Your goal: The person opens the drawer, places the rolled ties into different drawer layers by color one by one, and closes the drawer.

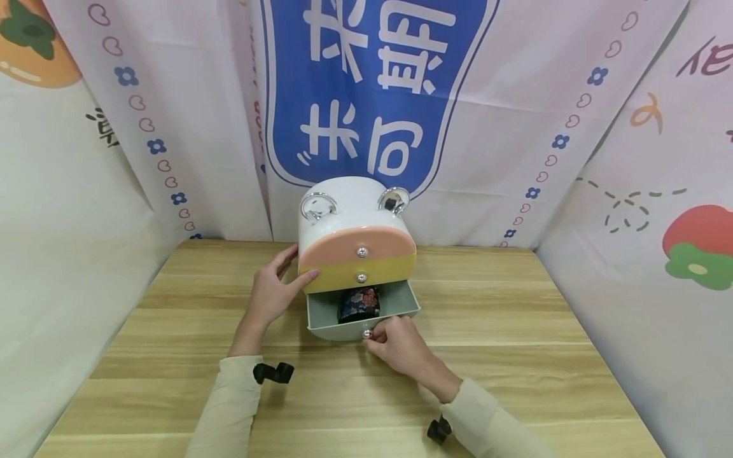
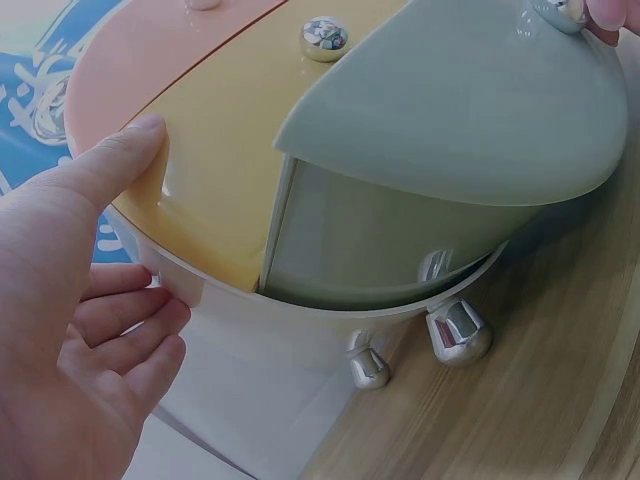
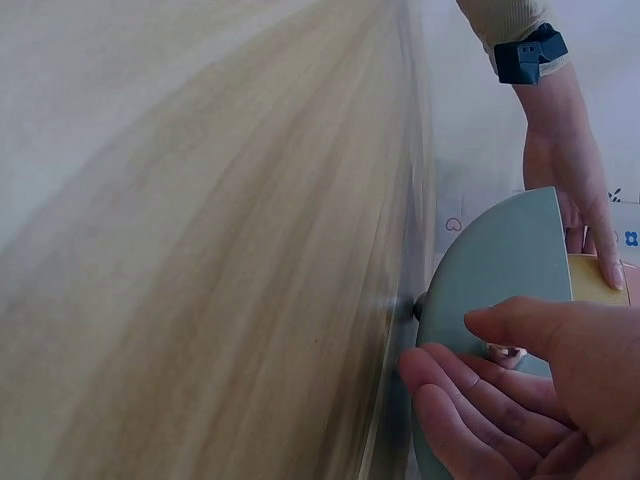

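Observation:
A small cabinet (image 1: 349, 207) with a white shell stands on the table. Its pink top drawer (image 1: 332, 250) and yellow middle drawer (image 1: 332, 278) are closed. The grey-green bottom drawer (image 1: 338, 331) is pulled out, and a dark item with a floral pattern (image 1: 359, 303) lies inside; its kind cannot be told. My left hand (image 1: 270, 294) holds the cabinet's left side, thumb on the yellow front and fingers against the white side (image 2: 260, 370). With thumb and fingers, my right hand (image 1: 401, 346) pinches the silver knob (image 1: 368, 333) of the bottom drawer.
Two silver ring-shaped pieces (image 1: 319, 207) stick up on the cabinet's top. Short silver feet (image 2: 460, 332) carry it on the wooden table (image 1: 487, 356). Printed curtains (image 1: 217, 127) hang right behind the cabinet and along both sides.

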`<state>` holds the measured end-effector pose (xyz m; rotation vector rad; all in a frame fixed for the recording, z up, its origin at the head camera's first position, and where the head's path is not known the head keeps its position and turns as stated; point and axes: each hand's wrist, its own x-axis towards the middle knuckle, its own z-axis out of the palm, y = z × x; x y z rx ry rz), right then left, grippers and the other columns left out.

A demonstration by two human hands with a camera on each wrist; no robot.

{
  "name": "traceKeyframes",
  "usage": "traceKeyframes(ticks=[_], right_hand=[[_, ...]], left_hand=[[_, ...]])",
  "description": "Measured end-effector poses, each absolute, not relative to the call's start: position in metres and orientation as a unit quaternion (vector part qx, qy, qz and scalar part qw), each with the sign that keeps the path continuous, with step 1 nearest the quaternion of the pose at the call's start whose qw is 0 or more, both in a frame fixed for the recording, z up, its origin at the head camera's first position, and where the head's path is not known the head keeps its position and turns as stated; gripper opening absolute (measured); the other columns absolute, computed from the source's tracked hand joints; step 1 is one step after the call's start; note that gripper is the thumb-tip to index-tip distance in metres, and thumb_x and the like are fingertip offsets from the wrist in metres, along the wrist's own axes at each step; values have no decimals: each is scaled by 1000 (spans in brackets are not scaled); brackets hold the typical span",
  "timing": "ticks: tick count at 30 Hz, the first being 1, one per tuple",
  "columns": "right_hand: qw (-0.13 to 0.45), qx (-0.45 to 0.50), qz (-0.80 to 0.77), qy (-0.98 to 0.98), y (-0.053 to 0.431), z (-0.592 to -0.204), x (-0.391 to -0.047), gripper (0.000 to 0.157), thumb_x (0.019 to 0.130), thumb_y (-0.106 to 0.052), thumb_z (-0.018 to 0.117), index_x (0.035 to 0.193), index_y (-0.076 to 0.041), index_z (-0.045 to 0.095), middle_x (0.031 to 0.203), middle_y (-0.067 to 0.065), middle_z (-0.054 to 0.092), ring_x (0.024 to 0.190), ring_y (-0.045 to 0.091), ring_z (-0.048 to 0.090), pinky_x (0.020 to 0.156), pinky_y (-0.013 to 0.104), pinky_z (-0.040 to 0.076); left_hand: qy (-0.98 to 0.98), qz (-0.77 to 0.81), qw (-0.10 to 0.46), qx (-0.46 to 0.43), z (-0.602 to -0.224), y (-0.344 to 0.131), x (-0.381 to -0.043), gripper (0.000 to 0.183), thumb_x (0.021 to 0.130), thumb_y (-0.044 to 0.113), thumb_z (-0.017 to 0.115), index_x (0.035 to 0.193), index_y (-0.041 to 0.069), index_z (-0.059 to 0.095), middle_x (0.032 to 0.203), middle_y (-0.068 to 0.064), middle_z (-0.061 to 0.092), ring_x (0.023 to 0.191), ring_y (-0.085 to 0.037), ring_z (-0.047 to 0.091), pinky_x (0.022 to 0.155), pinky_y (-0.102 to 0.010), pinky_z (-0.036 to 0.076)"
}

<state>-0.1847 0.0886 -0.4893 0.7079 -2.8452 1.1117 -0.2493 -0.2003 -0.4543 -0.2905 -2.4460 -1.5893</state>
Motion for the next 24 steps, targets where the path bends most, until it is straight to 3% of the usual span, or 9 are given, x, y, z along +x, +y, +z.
traceKeyframes(ticks=[24], right_hand=[[17,202,353,-914,78,-489,-215,16,94,-15,80,78,-11,83,73,-2,78,59,-4,61,53,14,53]], left_hand=[[-827,-542,105,-104,-455,-201,-250,79,93,46,81,159,17,48,164,-9,49,155,-35,43,130,-54,37]])
